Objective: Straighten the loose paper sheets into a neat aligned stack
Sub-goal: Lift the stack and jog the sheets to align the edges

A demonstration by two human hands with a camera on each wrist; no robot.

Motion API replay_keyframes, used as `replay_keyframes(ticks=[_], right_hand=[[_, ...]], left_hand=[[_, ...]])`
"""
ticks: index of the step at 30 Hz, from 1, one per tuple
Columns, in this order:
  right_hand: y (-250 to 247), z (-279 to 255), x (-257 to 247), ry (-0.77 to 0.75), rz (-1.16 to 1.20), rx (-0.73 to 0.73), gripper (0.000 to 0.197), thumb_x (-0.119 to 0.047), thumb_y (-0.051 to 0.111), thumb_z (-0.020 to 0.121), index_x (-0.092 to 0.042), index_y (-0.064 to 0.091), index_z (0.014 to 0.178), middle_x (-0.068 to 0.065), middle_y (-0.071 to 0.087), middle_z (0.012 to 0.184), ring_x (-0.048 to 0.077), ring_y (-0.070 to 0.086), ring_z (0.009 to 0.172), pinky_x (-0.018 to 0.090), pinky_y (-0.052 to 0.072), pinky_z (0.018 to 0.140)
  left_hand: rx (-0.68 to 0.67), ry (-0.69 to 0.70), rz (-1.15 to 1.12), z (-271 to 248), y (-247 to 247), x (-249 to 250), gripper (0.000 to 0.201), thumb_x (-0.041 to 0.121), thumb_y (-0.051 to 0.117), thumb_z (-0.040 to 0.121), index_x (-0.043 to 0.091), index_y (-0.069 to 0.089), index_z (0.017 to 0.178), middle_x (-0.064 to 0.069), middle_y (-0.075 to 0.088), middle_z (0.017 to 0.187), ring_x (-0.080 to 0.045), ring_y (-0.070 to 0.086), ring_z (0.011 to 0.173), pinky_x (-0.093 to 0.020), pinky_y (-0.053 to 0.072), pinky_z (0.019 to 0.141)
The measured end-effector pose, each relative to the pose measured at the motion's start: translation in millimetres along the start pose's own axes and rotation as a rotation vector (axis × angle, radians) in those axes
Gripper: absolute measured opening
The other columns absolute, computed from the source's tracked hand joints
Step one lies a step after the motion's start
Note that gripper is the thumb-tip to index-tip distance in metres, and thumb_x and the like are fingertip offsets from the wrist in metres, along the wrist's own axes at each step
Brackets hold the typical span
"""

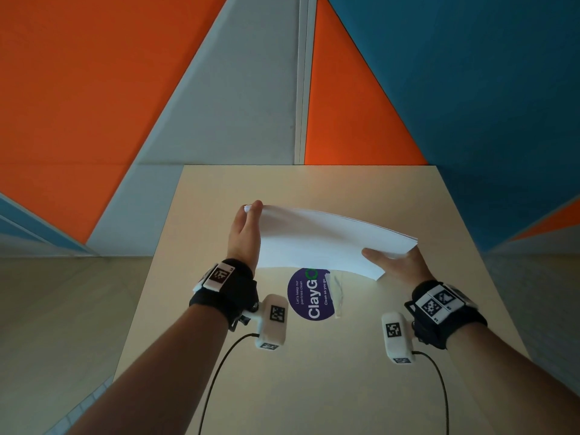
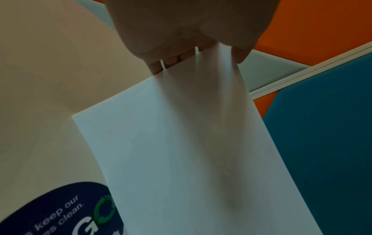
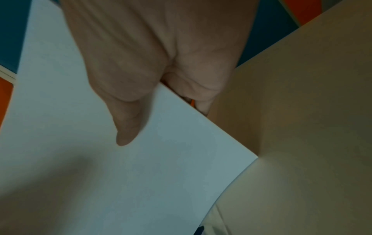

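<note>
A stack of white paper sheets (image 1: 320,240) hangs in the air above the beige table (image 1: 345,387), sagging a little in the middle. My left hand (image 1: 246,229) grips its left end, thumb on one face and fingers behind. In the left wrist view the paper stack (image 2: 191,151) runs down from the left hand's fingers (image 2: 171,60). My right hand (image 1: 397,262) holds the right end, thumb lying on top and fingers underneath. In the right wrist view the right hand's thumb (image 3: 126,127) presses on the paper stack (image 3: 100,174). The sheet edges at the right look nearly flush.
A round purple sticker (image 1: 309,295) reading "ClayGo" lies on the table under the paper, with a clear plastic piece (image 1: 338,293) beside it. Orange, grey and blue wall panels (image 1: 219,89) stand behind the table's far edge. Wrist camera cables trail toward me.
</note>
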State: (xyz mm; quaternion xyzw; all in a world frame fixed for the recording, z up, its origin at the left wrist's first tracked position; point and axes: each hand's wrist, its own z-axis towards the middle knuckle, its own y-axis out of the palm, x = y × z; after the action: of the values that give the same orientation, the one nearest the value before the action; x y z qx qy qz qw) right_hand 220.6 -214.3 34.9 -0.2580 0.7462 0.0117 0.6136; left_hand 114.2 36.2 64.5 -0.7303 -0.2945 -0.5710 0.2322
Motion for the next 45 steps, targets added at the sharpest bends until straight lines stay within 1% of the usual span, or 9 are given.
replay_keyframes(ticks=[6,11,17,22,25,30,33,38,45], right_hand=[[-6,-1,-7,0.002,0.067,0.018,0.018,-0.011,0.078,0.08,-0.024,0.069,0.089,-0.008,0.072,0.09,-0.004,0.065,0.077,0.014,0.048,0.069],[-11,-9,-9,0.016,0.201,0.034,0.017,-0.007,0.074,0.082,-0.023,0.07,0.09,-0.004,0.074,0.094,0.011,0.07,0.087,0.029,0.054,0.079],[-6,-22,-12,0.071,0.351,0.019,0.018,-0.003,0.072,0.083,-0.02,0.072,0.09,0.002,0.076,0.097,0.022,0.071,0.093,0.039,0.056,0.083],[-4,-27,-16,0.16,0.525,0.027,0.011,-0.007,0.07,0.085,-0.016,0.074,0.09,0.008,0.076,0.102,0.028,0.071,0.098,0.045,0.053,0.091],[1,-28,-20,0.182,0.573,-0.016,0.009,-0.008,0.068,0.087,-0.011,0.073,0.094,0.012,0.076,0.104,0.027,0.073,0.093,0.043,0.054,0.088],[5,-30,-19,0.179,0.541,-0.052,0.013,-0.002,0.067,0.087,-0.005,0.07,0.099,0.012,0.077,0.097,0.025,0.074,0.084,0.03,0.06,0.065],[-8,-25,-12,0.095,0.5,0.021,0.039,0.003,0.071,0.082,-0.02,0.067,0.113,-0.004,0.074,0.107,0.016,0.068,0.101,0.027,0.057,0.077],[-24,-11,-27,-0.044,0.23,-0.059,0.076,0.003,0.081,0.071,-0.025,0.052,0.135,-0.01,0.066,0.124,0.004,0.065,0.111,0.026,0.048,0.096],[6,-9,-53,-0.145,0.121,-0.053,0.022,-0.002,0.078,0.077,-0.016,0.068,0.09,-0.007,0.072,0.085,-0.009,0.069,0.066,0.005,0.049,0.057]], left_hand=[[0.045,-0.022,0.058,-1,-18,-10,0.063,0.051,0.05,0.091,0.022,0.032,0.144,0.007,0.041,0.137,-0.01,0.039,0.125,-0.029,0.029,0.101],[0.122,-0.031,0.258,-26,-28,-48,0.059,0.047,0.064,0.073,0.008,0.045,0.113,-0.007,0.047,0.116,-0.029,0.053,0.109,-0.028,0.039,0.083],[0.175,-0.255,-0.002,-39,-21,-59,0.074,0.05,0.079,0.062,0.019,0.037,0.115,-0.009,0.046,0.125,-0.028,0.058,0.11,-0.045,0.048,0.099],[-0.13,-0.335,-0.31,-57,-14,-46,0.051,0.02,0.07,0.085,0.011,0.045,0.129,-0.008,0.068,0.117,-0.025,0.067,0.099,-0.04,0.051,0.093],[-0.313,-0.281,-0.438,-60,-11,-34,0.027,0.012,0.059,0.092,0.018,0.063,0.118,-0.005,0.072,0.115,-0.025,0.069,0.099,-0.045,0.052,0.093],[-0.295,-0.167,-0.403,-44,-10,-16,0.021,0.008,0.056,0.093,0.018,0.068,0.108,-0.005,0.073,0.106,-0.023,0.07,0.093,-0.047,0.058,0.081],[-0.294,-0.077,-0.285,-34,-18,2,0.018,0.008,0.057,0.092,0.017,0.069,0.101,0.0,0.076,0.095,-0.019,0.071,0.085,-0.039,0.058,0.068],[-0.37,0.052,-0.021,-24,-27,22,0.017,0.006,0.058,0.092,0.015,0.072,0.091,0.003,0.077,0.086,-0.017,0.071,0.081,-0.042,0.057,0.081],[-0.367,0.185,0.145,-25,-16,19,0.022,0.008,0.058,0.093,0.023,0.071,0.083,0.016,0.075,0.076,-0.002,0.068,0.074,-0.021,0.055,0.074]])
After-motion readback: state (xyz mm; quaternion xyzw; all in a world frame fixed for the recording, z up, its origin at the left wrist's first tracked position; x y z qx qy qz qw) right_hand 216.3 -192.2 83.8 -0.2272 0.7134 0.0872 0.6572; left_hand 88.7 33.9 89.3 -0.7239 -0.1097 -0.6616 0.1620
